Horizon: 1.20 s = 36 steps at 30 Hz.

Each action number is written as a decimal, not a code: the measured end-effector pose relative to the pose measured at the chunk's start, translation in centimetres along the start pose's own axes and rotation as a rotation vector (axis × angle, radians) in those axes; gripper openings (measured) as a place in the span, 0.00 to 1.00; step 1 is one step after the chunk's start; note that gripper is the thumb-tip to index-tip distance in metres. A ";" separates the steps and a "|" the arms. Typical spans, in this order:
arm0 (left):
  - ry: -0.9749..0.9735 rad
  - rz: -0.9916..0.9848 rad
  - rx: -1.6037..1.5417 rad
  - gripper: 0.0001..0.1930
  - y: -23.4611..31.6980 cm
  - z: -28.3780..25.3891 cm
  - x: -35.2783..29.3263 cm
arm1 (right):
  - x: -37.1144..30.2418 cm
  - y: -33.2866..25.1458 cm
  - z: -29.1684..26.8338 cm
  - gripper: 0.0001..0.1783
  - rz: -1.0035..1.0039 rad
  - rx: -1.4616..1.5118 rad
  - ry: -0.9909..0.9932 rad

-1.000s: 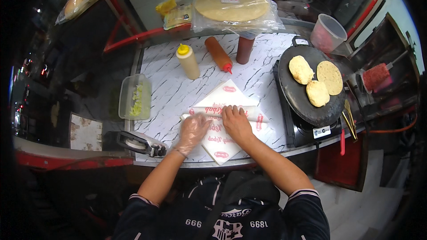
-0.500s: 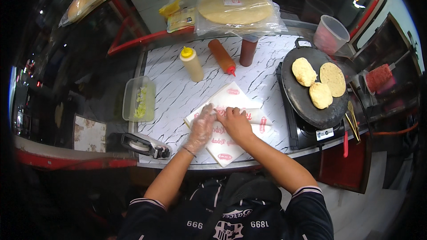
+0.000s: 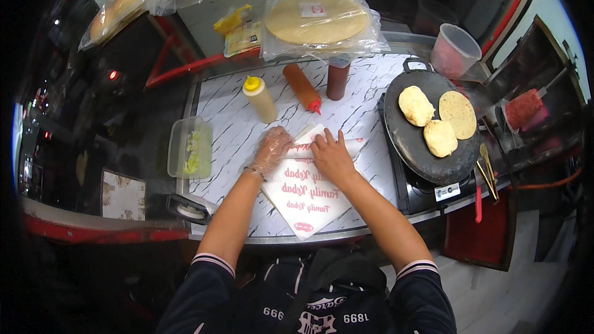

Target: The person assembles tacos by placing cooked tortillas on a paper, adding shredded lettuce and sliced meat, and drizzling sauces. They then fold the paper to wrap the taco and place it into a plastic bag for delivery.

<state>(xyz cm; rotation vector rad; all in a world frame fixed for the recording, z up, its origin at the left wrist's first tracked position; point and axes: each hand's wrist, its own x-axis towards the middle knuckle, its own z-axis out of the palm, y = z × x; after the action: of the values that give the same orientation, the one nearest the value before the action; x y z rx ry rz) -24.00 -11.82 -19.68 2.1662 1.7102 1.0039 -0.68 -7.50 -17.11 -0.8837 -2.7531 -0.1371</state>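
Observation:
Printed white wrapping paper [image 3: 306, 201] lies in a stack on the counter in front of me, its far part folded over into a roll. Whatever the roll may contain is hidden. My left hand [image 3: 272, 150], in a clear plastic glove, is curled closed at the roll's left end. My bare right hand [image 3: 333, 156] rests on the roll just to the right, fingers stretched and spread, pressing on the paper. Beyond the paper are a yellow-capped bottle of pale sauce [image 3: 260, 100], an orange sauce bottle [image 3: 301, 88] lying down with its red tip toward me, and a dark red bottle [image 3: 337, 80].
On the right, a round black griddle [image 3: 427, 164] holds two buns [image 3: 440, 138] and a flatbread [image 3: 458, 115]; tongs [image 3: 488, 173] hang beside it. At left stand a tub of shredded greens [image 3: 190, 148] and a dark hand-held device [image 3: 189, 209]. Bagged flatbreads [image 3: 317, 18] sit behind.
Both hands have moved away from me with the rolled paper edge, uncovering more of the printed sheet nearest me. The right fingers have spread. The whole view has shifted slightly.

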 end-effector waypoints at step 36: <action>-0.391 -0.393 -0.531 0.29 11.1 -5.6 -0.6 | -11.5 -2.8 -6.7 0.24 0.338 1.053 0.143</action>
<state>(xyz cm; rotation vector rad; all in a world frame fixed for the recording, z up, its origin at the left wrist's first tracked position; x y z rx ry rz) -18.87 -17.15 -9.67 1.4957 1.4033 0.7528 8.11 -17.28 -13.66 -0.9002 -2.0099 1.1283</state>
